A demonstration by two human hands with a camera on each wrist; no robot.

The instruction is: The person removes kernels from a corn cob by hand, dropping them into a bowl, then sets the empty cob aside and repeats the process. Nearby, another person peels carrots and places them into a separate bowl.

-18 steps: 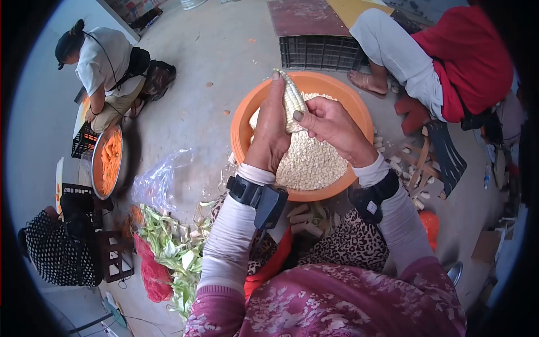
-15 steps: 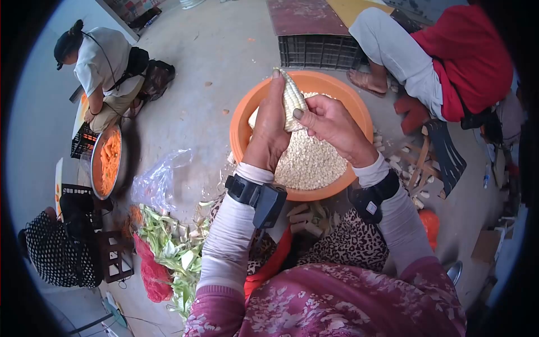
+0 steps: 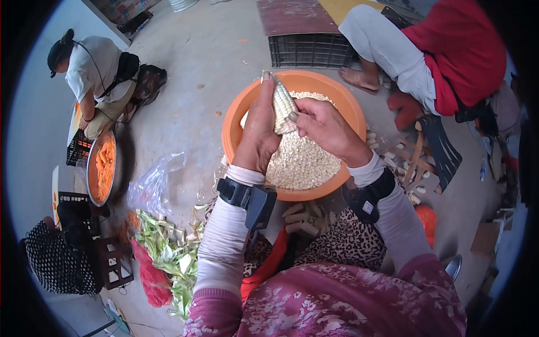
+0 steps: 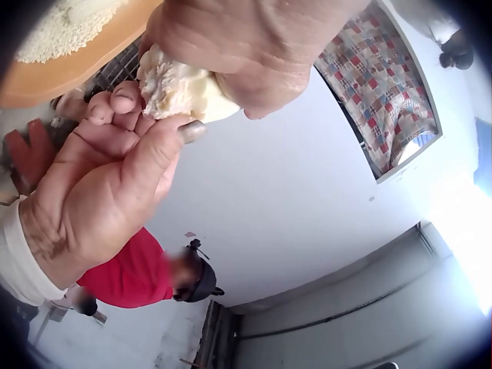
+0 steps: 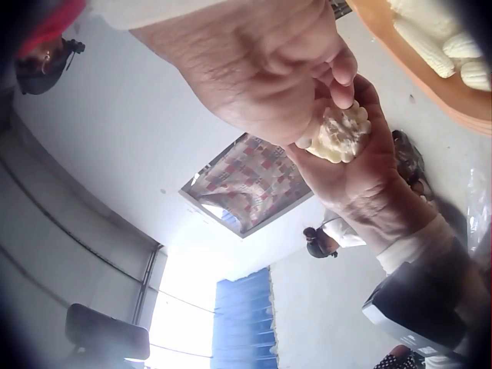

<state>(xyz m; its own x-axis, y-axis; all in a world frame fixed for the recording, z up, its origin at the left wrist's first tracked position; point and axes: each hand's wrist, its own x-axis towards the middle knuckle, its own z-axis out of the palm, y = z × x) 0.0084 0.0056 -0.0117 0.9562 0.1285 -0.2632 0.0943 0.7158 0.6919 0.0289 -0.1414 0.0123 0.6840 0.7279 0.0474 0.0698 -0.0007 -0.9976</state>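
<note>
A pale corn cob (image 3: 282, 104) stands nearly upright over the orange basin (image 3: 236, 121), which holds a heap of loose white kernels (image 3: 300, 160). My left hand (image 3: 258, 135) grips the cob from the left, fingers running up its side. My right hand (image 3: 323, 129) holds it from the right, thumb pressed on the kernel rows. The left wrist view shows the cob's broken end (image 4: 173, 88) between both hands. In the right wrist view the cob end (image 5: 338, 134) sits in the left palm, with whole cobs (image 5: 442, 42) lying in the basin.
Green husks (image 3: 168, 253) and a red mesh bag (image 3: 150, 275) lie at my left knee, bare cob pieces (image 3: 300, 219) in front. A plastic bag (image 3: 151, 182) lies on the concrete. A person in red (image 3: 449, 50) sits right; another (image 3: 95, 73) works by a carrot pan (image 3: 104, 165).
Both hands and the cob sit slightly further left and lower in the view as the head camera shifted. The grip on the cob is the same.
</note>
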